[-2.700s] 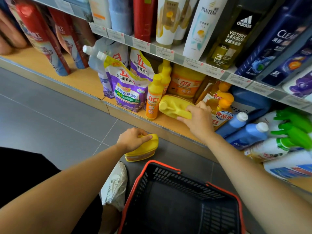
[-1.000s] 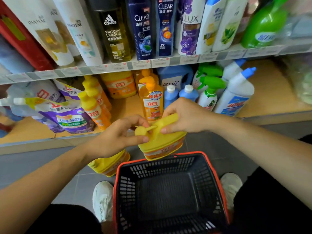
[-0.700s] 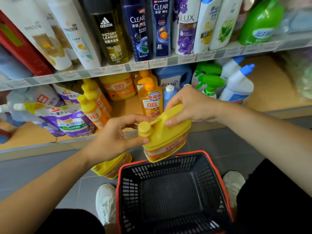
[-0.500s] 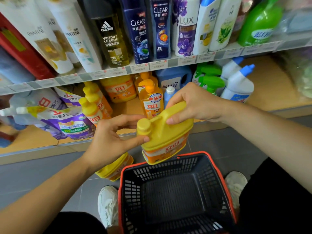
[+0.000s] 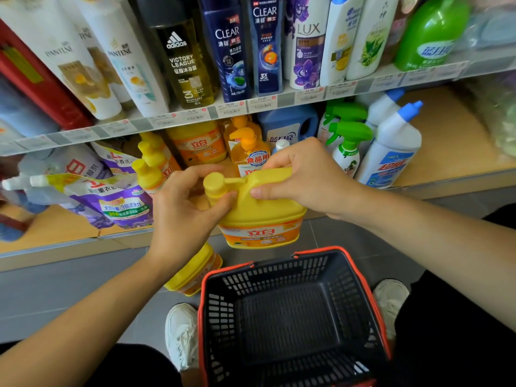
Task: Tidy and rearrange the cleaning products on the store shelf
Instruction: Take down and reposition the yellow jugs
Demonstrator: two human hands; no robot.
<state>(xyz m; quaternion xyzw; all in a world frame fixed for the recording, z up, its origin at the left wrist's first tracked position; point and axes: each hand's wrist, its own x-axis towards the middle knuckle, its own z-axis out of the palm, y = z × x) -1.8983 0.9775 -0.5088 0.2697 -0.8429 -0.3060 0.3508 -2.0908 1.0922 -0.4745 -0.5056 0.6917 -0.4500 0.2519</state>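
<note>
A yellow detergent jug (image 5: 262,219) with an orange label hangs upright in front of the bottom shelf, above the basket. My right hand (image 5: 304,180) grips its handle from the top. My left hand (image 5: 181,208) pinches the jug's round yellow cap (image 5: 213,183) between thumb and fingers. A second yellow jug (image 5: 195,272) lies on the grey floor below my left wrist, partly hidden by it.
A black basket with a red rim (image 5: 371,291) stands on the floor between my white shoes. The bottom shelf (image 5: 452,141) holds yellow and orange detergent bottles, purple refill pouches (image 5: 117,202), a blue jug and white spray bottles (image 5: 391,152). Shampoo bottles fill the shelf above.
The jug came off the shelf, where it lay on its side, and now hangs upright over the basket. My left hand left the floor jug and took hold of the cap.
</note>
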